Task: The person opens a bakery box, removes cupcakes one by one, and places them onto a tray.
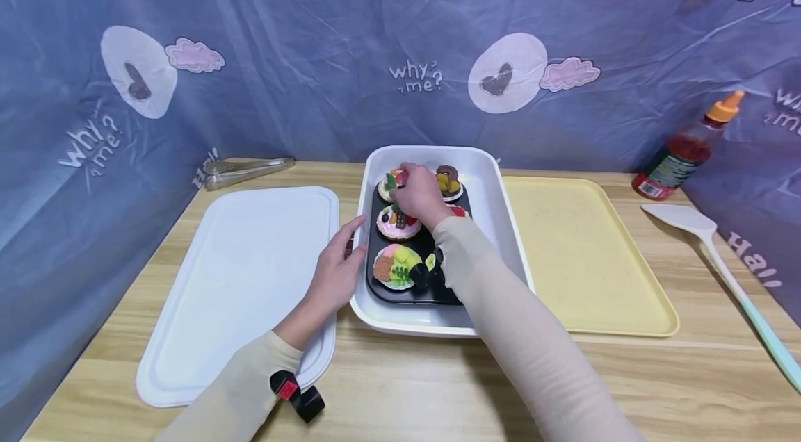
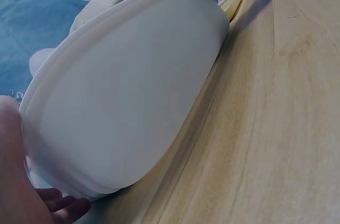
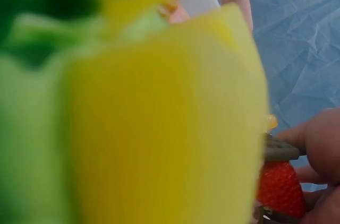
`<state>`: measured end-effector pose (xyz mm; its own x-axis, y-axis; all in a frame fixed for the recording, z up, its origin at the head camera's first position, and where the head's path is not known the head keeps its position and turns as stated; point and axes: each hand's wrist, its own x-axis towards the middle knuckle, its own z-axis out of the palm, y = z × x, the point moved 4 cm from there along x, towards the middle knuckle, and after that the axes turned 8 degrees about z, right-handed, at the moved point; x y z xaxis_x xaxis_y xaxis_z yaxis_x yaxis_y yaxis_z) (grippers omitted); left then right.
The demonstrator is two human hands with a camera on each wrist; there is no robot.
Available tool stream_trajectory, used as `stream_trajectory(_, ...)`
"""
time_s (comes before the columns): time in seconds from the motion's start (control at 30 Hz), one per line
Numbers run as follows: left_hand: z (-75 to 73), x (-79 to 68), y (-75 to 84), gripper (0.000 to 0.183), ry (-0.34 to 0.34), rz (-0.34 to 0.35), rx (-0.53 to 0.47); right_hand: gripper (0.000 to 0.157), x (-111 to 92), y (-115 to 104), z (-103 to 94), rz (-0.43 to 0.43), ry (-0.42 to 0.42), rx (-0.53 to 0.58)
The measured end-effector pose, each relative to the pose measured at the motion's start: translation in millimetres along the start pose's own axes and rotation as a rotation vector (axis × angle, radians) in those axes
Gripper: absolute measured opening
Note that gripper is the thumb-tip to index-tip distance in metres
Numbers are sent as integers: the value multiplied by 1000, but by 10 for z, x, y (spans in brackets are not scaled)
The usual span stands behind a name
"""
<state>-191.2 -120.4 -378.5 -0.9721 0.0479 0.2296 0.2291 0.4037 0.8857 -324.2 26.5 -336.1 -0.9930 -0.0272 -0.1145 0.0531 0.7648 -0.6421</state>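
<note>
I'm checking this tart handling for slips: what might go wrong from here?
The right hand pinches a far tart by its strawberry topping, so the topping might pull loose. The sleeve lies over the near tarts and may smear them. The left hand only touches the white dish, which might slide.

Strawberry-topped tart (image 1: 393, 183), seemingly upright, in dark tray (image 1: 400, 292).

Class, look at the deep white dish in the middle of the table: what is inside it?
Inside the white dish sits a black baking tray of small decorated tarts. The right hand grips the far-left one. The forearm covers the tray's right side, so the full count stays hidden.
</note>
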Motion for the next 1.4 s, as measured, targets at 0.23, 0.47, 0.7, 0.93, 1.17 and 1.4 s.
stream_trajectory(0.23, 11, 0, -15, 53, 14, 9, -41, 62, -3, 10, 0, 2, 16, 8)
stream_trajectory(0.47, 8, 13, -60, 54, 18, 10, -66, 61, -16, 1, -3, 23, 36, 45)
stream_trajectory(0.7, 6, 16, -79, 54, 10, 14, -67, 60, -42, -14, -15, 45, 64, 83)
stream_trajectory(0.93, 7, 16, -75, 54, 6, 24, -83, 60, -43, -17, -22, 43, 81, 86)
stream_trajectory(1.17, 4, 22, -74, 54, 9, 29, -92, 60, -48, -14, -25, 37, 92, 99)
stream_trajectory(1.4, 5, 21, -84, 55, -1, 24, -90, 60, -61, -15, -31, 23, 105, 103)
